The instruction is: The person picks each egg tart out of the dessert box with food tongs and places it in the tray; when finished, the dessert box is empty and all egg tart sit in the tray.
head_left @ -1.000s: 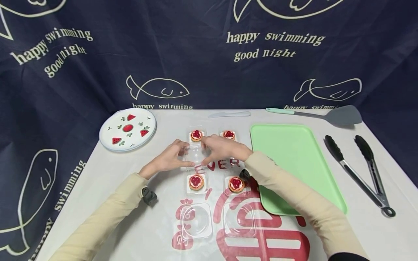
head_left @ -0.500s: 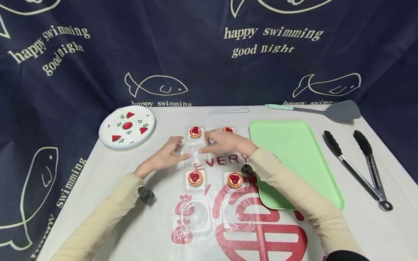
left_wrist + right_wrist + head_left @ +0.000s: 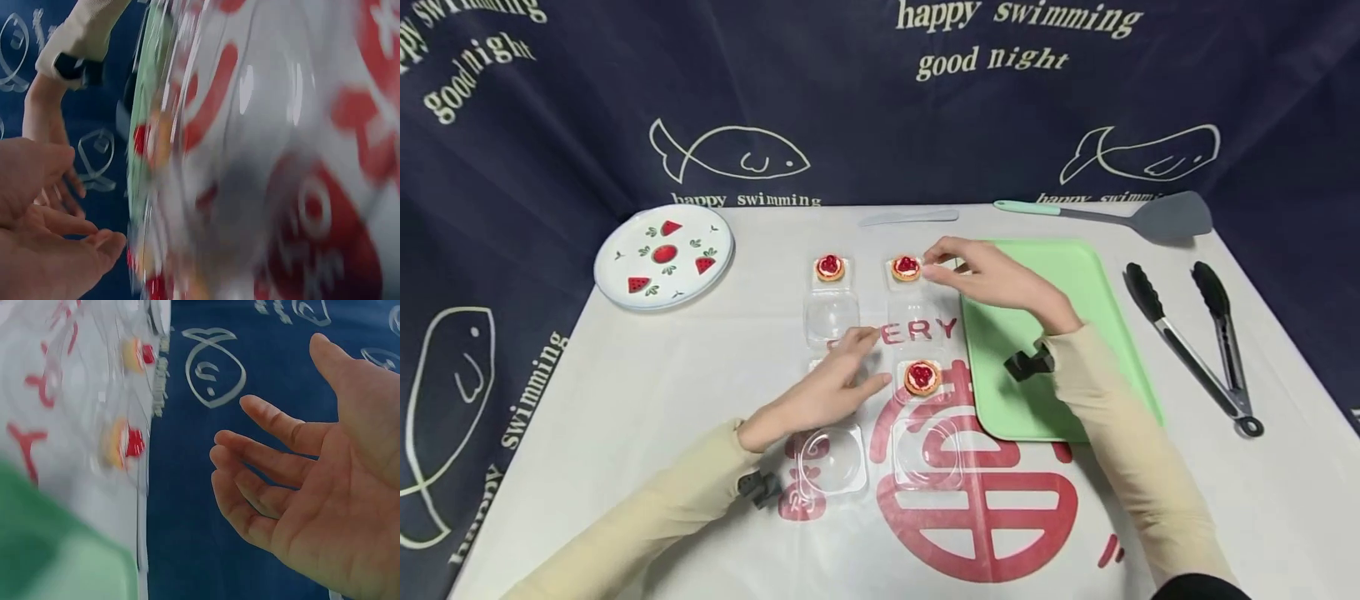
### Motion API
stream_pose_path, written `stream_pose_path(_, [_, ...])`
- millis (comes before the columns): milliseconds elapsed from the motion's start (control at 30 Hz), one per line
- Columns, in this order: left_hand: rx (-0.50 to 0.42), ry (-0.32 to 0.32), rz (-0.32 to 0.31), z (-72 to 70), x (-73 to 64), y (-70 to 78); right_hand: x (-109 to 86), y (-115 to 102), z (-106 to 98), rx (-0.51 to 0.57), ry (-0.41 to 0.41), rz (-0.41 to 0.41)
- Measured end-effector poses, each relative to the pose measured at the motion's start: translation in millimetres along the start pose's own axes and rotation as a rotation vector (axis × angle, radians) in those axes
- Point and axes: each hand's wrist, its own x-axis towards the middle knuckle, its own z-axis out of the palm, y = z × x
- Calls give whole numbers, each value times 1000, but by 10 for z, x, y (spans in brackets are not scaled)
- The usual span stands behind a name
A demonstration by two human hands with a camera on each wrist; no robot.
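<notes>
My left hand [image 3: 823, 387] hovers with relaxed fingers over the front left clear plastic box, hiding its tart. My right hand [image 3: 1000, 279], fingers loosely bent and holding nothing, is just right of the back right fruit tart [image 3: 906, 267]. That tart sits in a clear box whose lid [image 3: 916, 321] lies open toward me. Another red-topped tart [image 3: 831, 267] stands at the back left, its box lid [image 3: 831, 319] also folded open. The front right tart [image 3: 922, 377] has its open lid [image 3: 927, 452] before it; the front left lid [image 3: 831, 460] lies beside that one.
A green tray [image 3: 1060, 408] lies under my right forearm. Tongs [image 3: 1195, 358] rest at the right, a grey spatula [image 3: 1168, 218] and a pale knife [image 3: 910, 217] along the back edge. A plate with watermelon prints [image 3: 685, 279] stands at the back left.
Both hands have left the back left box's lid. The right hand has moved right to beside the back right tart; the left has come toward me, over the front left box. The head view has tilted down.
</notes>
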Motion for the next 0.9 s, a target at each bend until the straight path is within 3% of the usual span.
stream_pose_path(200, [21,-56,-20,179,96,94,-415,229,-294,35,132,117])
stream_pose_path(367, [67,-90,-75,256,125,114,-838,548,-534,19,283,299])
stream_pose_path(533, [91,-74,-127,283,141,137,-1271,982,-759,-112,414,476])
stream_pose_path(667, [90,-62,-167,280,143,158,-1599,1299,-914,-193,341,632])
stream_pose_path(900, [51,-58,-181,311,157,197,-2122,1571,-956,-271,39,892])
